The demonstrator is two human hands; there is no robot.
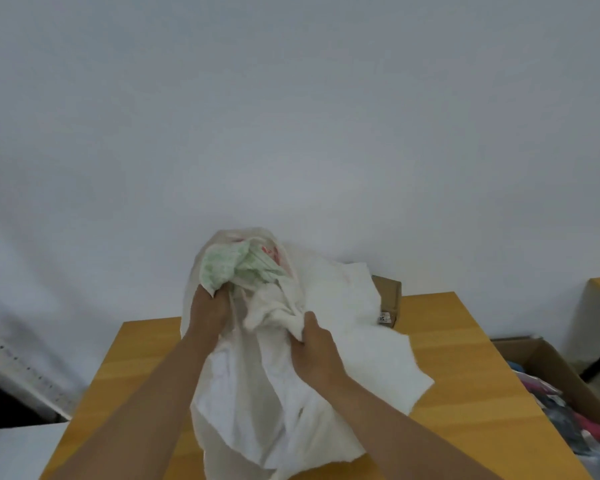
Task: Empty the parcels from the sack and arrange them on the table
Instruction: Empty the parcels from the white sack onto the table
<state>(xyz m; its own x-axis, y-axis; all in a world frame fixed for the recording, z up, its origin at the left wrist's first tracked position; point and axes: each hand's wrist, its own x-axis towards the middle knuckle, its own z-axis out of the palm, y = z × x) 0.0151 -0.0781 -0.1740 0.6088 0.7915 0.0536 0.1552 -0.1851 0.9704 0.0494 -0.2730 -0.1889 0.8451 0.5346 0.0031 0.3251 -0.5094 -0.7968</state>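
Both hands' grip on white sack [257, 393] over wooden table [465, 393]

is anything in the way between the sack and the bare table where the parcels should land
Both hands, left hand and right hand, grip the white woven sack. On the wooden table, one brown cardboard box sits at the far edge behind the sack. The near-right tabletop shows nothing in the way. No parcels are visible outside the sack.

A crumpled white woven sack [274, 393] lies on the wooden bench [465, 393]. Its bunched top shows green and red print. A brown cardboard parcel [390, 299] sits just behind it.
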